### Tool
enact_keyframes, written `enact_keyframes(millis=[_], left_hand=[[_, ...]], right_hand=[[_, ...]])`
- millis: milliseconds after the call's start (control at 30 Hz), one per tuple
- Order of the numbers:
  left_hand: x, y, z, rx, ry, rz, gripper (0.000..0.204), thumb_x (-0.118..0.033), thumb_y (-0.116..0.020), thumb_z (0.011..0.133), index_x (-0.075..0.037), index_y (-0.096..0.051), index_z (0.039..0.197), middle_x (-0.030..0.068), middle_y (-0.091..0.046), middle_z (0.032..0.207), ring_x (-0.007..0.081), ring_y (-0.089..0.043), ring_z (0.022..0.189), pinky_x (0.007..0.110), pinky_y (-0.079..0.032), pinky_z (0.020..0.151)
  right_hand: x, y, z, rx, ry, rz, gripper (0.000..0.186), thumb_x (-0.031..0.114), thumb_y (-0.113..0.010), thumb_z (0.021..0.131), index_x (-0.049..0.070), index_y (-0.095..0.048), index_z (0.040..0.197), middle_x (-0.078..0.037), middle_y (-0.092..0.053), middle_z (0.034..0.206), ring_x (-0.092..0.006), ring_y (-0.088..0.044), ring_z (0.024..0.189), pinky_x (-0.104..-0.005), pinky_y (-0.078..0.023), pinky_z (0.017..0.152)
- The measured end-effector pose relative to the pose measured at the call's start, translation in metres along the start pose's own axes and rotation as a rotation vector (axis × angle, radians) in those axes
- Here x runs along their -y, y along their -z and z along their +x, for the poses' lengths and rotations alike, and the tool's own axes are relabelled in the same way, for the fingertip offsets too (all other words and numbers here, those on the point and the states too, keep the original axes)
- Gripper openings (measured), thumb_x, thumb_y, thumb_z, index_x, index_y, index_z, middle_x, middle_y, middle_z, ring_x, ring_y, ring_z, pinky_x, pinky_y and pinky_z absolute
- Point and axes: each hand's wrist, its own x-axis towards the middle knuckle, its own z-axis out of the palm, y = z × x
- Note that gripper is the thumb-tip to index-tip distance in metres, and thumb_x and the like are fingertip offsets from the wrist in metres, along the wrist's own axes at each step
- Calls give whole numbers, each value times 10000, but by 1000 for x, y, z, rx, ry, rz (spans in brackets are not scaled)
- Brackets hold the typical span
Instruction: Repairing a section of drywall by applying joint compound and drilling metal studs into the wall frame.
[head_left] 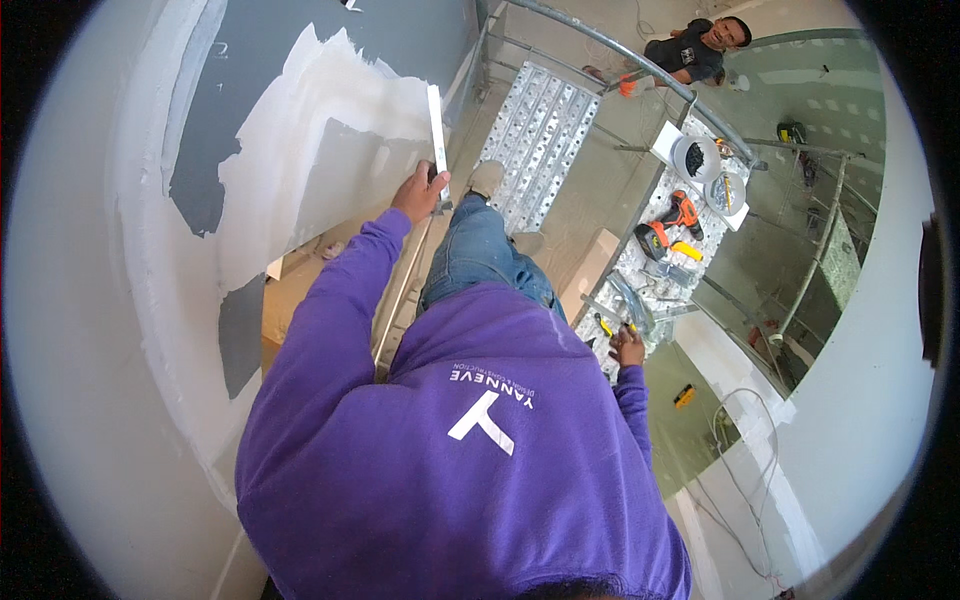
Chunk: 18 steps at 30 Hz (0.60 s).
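Note:
My left hand (418, 192) is closed around the lower end of a narrow white strip (436, 120), which stands up along the edge of the grey wall panel (330, 180). White compound is spread over part of that panel. Off to the right, my right hand (627, 347) rests low at the near end of a scaffold plank (665, 285). Its fingers are curled by a bit of yellow; what they hold is too small to make out. Beside them lies a yellow-and-black hand tool (603, 325).
An orange-and-black cordless drill (680, 215), a white bucket of dark screws (695, 157) and a second tub (725, 192) sit on the plank. A perforated metal platform (545, 140) is ahead. Curved scaffold tubing (620, 50) crosses beyond. Another person (690, 55) stands below.

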Motion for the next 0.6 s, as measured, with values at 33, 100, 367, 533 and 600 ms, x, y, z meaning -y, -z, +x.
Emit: enact_keyframes(millis=[33, 100, 367, 533, 600], left_hand=[[8, 5, 5, -30, -54, 48, 506, -489, -493, 928, 7, -449, 1016, 254, -626, 890, 402, -616, 861, 456, -468, 752], [17, 16, 21, -9, -77, 73, 523, -517, -489, 920, -6, -452, 1025, 259, -626, 910, 421, -609, 883, 470, -464, 764], [39, 78, 58, -177, 13, 228, 426, -444, -452, 941, -64, -461, 1133, 233, -657, 971, 415, -628, 934, 486, -487, 791], [29, 92, 67, -292, -115, 79, 492, -451, -537, 911, 3, -471, 1088, 219, -652, 969, 384, -630, 913, 448, -477, 805], [32, 84, 71, -227, -22, -52, 487, -432, -563, 905, 4, -472, 1101, 200, -644, 935, 356, -629, 873, 421, -474, 805]], right_hand=[[17, -2, -2, -5, 54, -27, 496, 276, -604, 900, 86, -445, 1329, -97, -639, 970, -217, -648, 748, -362, -529, 588], [49, -2, -4, -30, 155, -92, 487, 273, -601, 901, 77, -458, 1324, -90, -644, 949, -206, -653, 769, -331, -529, 599], [140, -59, -40, -7, 383, -163, 471, 183, -609, 899, -33, -470, 1294, -142, -674, 922, -177, -643, 702, -271, -497, 532], [95, -77, -40, 35, 251, -207, 457, 213, -616, 899, 32, -486, 1298, -136, -654, 971, -232, -670, 766, -315, -532, 555], [81, -85, -46, 42, 180, -211, 480, 244, -611, 902, 26, -471, 1306, -145, -644, 1000, -227, -664, 758, -320, -527, 547]])
